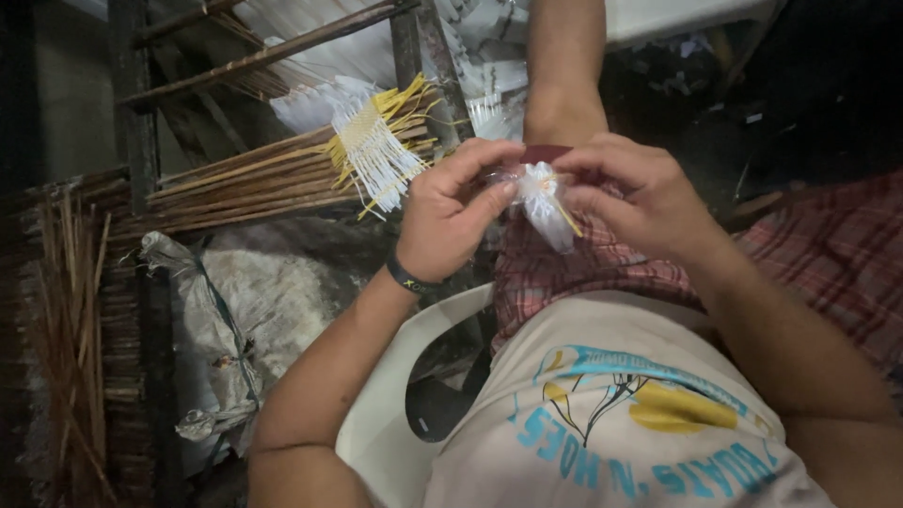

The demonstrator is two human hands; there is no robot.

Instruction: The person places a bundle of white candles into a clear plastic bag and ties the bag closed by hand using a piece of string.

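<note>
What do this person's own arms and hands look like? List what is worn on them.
Both arms are bare from the upper arm down, with no sleeves showing and no gloves. The left hand has a thin dark wristband with a small light mark on it. The right hand shows no ring, watch or band in this view.

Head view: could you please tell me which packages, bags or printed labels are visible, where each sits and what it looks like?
Small bag: clear-white plastic, crumpled, pinched between left hand and right hand, with a yellow strip showing.
Sack: grey-white woven, slumped at left beside the white chair.
White bags: stacked flat behind the stick bundle.
Shirt print: blue and yellow graphic, bottom centre.
</note>
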